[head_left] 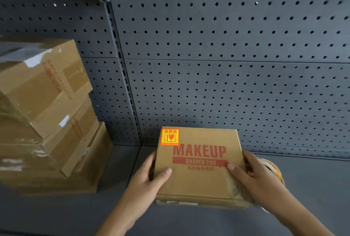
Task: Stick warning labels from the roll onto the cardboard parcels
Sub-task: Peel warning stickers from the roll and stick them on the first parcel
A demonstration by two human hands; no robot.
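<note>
Hands masking label roll

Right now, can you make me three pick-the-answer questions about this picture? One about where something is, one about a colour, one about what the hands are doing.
1. Where is the warning label on the MAKEUP box?
A far left corner of the top
B near right corner
C front side

2. What colour is the box's printing?
A blue
B red
C green

3. What are the hands doing?
A both hold the box
B only one touches it
C neither touches it

Answers: 1 A, it sits above the M. 2 B, the letters are red. 3 A, the left hand and right hand grip opposite sides.
</note>
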